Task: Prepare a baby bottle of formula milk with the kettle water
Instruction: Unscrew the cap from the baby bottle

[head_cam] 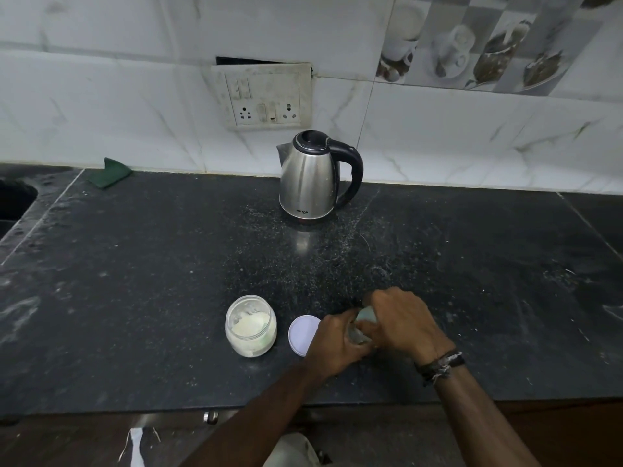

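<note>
Head view: the baby bottle is gripped low and right of centre, left hand steadying its body, right hand fingers wrapped over the top, probably to twist it. Formula jar and lid are kept just left on the table; the kettle waits upper centre.

Kettle landmark: wide bare counter left, right, front of it. Obstacles well in front: open powder jar, lid beside it. Green cloth far left.
</note>
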The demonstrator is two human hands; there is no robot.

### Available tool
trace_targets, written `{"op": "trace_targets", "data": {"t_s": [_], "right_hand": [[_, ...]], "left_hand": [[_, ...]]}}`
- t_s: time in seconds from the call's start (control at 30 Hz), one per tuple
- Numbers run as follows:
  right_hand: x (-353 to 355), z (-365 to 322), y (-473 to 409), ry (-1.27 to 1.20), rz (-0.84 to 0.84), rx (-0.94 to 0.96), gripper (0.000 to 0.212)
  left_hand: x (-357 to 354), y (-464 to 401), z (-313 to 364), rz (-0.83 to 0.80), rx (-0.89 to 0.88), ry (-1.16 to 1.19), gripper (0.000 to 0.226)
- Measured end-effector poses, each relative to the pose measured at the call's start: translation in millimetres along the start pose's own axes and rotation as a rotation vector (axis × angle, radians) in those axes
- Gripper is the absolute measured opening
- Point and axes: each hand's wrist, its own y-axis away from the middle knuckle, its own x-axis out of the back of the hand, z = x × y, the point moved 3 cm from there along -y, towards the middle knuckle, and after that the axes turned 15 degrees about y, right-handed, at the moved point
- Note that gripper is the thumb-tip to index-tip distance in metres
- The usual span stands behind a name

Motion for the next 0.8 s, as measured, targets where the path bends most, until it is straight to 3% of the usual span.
{"op": "trace_targets", "data": {"t_s": [0.07, 0.17, 0.27, 0.33, 0.5, 0.67, 0.8], "right_hand": [[6.0, 13.3, 0.7, -0.100, -0.023, 0.024, 0.032], [9.5, 40.1, 2.2, -0.447, -0.020, -0.053, 0.033], [2.0, 65.4, 5.0, -0.633, 0.073, -0.093, 0.057], [-10.0, 76.4, 4.8, -0.684, 0.155, -0.126, 0.062], [-49.6, 84.4, 3.5, -0.784, 0.345, -0.275, 0.050], [-99.5, 81.0, -1.9, -0.788, 0.327, -0.484, 0.064], [-127.1, 75.6, -3.5, -0.735, 0.253, -0.494, 0.072]], "left_hand": [[-0.7, -0.4, -0.9, -0.015, 0.003, 0.010, 0.044], [-0.4, -1.1, -3.4, -0.035, -0.005, 0.011, 0.049], [-0.5, -0.8, -3.0, -0.030, -0.028, -0.007, 0.057], [-0.7, -0.4, -3.6, -0.029, -0.029, -0.018, 0.058], [-2.1, 1.0, -3.2, -0.031, -0.015, -0.023, 0.060], [-2.2, 1.0, -1.2, -0.018, -0.015, -0.045, 0.062], [-2.2, -0.1, -2.6, -0.021, -0.019, -0.057, 0.064]]}}
